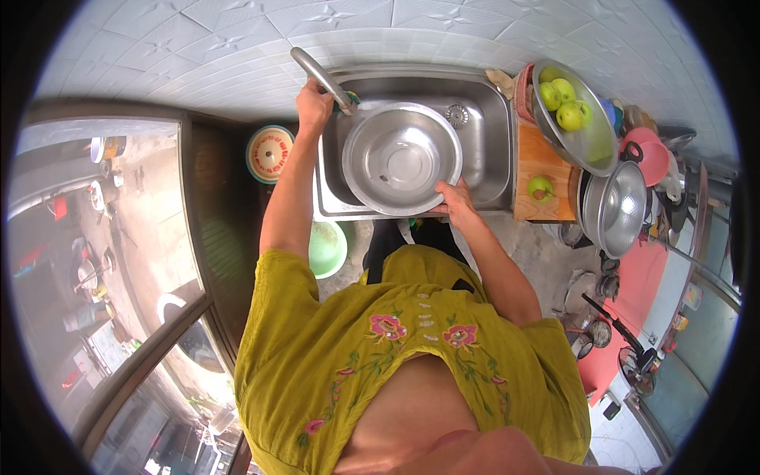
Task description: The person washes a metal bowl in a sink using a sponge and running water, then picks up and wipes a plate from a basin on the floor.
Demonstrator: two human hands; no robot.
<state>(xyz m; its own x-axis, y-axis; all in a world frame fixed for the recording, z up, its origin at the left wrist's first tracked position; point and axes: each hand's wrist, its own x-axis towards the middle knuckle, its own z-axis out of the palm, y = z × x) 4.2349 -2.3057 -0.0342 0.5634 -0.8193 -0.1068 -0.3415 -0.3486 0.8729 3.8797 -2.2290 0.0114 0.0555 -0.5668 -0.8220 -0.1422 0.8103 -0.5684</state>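
A wide stainless steel basin (405, 160) rests in the steel sink (488, 160), with a small dark bit on its bottom. My right hand (457, 200) grips the basin's near right rim, thumb over the edge. At the sink's far left corner, my left hand (314, 104) is at the curved metal faucet (320, 77); its fingers are partly hidden behind the spout. A bit of green cloth or sponge (352, 98) shows beside the spout's end. I see no water running. The round drain strainer (457, 115) lies right of the basin.
Right of the sink, a metal bowl of green apples (570, 115) tilts above a wooden board (528, 151) bearing another apple (540, 189). Metal colanders (620, 208) and a pink plastic container (644, 155) stand farther right. A green tub (326, 249) is on the floor.
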